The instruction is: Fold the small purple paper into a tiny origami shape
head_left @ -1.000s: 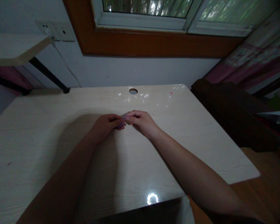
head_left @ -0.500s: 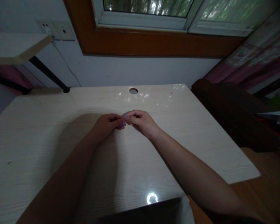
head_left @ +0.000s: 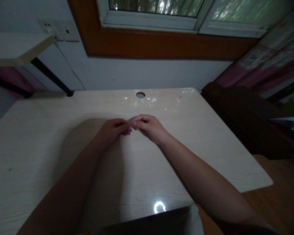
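Just above the middle of the pale wood-grain desk [head_left: 147, 163], my two hands meet fingertip to fingertip. Between them is a small, thin purple piece [head_left: 127, 130], mostly covered by the fingers, so its kind does not show. My left hand [head_left: 112, 129] is closed in a pinch on it, thumb on top. My right hand [head_left: 148, 125] pinches its upper end between thumb and forefinger. Both forearms reach in from the bottom of the view.
A round cable hole [head_left: 140, 95] and a tiny pink dot [head_left: 180, 97] are near the desk's back edge. At the left, a raised shelf [head_left: 17, 49] stands on black legs. A dark brown piece of furniture [head_left: 245, 120] adjoins the right side.
My right fingertips have shifted very slightly, and a little more of the purple piece shows between the hands. Both hands keep their pinch.
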A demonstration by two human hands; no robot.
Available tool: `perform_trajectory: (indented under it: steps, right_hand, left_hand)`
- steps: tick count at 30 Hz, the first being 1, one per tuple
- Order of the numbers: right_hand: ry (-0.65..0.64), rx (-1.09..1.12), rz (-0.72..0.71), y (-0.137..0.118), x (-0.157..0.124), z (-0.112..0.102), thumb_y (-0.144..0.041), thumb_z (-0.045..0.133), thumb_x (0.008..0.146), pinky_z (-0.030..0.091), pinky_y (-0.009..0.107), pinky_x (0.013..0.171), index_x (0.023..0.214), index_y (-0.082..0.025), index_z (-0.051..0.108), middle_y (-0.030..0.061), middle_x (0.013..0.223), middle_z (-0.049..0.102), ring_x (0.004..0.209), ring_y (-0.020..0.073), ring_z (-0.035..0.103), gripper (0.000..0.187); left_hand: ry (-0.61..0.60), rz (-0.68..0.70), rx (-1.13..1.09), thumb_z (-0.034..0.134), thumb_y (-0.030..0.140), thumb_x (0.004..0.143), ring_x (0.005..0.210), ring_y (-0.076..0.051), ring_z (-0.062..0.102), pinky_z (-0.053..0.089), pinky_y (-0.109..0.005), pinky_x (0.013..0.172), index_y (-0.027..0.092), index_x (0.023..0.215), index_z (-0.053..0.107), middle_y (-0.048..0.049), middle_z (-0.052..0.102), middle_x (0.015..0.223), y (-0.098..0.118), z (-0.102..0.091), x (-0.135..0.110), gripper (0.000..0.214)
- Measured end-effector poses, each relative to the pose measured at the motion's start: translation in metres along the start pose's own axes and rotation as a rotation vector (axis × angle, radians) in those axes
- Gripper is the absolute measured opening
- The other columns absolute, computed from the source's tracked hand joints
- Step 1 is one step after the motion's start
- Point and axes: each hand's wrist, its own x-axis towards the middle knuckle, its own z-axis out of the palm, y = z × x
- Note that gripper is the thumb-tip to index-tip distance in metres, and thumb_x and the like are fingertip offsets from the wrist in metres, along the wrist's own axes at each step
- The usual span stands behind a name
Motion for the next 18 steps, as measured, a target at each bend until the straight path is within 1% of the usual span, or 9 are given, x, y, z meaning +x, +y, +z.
perform_trajectory:
  steps: [6,13,18]
  right_hand:
    - [0.010,0.033,0.013,0.0001,-0.0001,0.0015,-0.031,0.081,0.068,0.039,0.028,0.062,0.077,-0.016,0.072,0.0007,0.067,0.065,0.062,0.0108,0.051,0.020]
    - [-0.012,0.011,0.002,0.0009,-0.0001,-0.0001,-0.031,0.080,0.070,0.039,0.028,0.064,0.078,-0.017,0.073,0.0006,0.068,0.065,0.063,0.0113,0.052,0.018]
    - [-0.009,0.007,0.003,-0.0008,-0.0010,0.0007,-0.030,0.081,0.070,0.038,0.028,0.063,0.077,-0.016,0.072,0.0001,0.067,0.065,0.062,0.0107,0.051,0.017]
  left_hand:
    - [0.001,0.018,0.005,0.066,0.040,0.080,0.070,-0.016,0.062,0.050,-0.028,0.070,0.016,0.080,0.070,-0.0039,0.070,0.077,-0.0008,0.0012,0.0007,0.024]
    - [-0.008,0.030,-0.042,0.066,0.038,0.080,0.067,-0.014,0.060,0.047,-0.028,0.068,0.016,0.079,0.070,-0.0026,0.068,0.074,-0.0028,0.0014,0.0012,0.021]
    - [-0.015,0.030,-0.026,0.065,0.036,0.081,0.067,-0.014,0.059,0.046,-0.028,0.069,0.016,0.078,0.069,-0.0021,0.067,0.073,-0.0018,0.0012,0.0005,0.020]
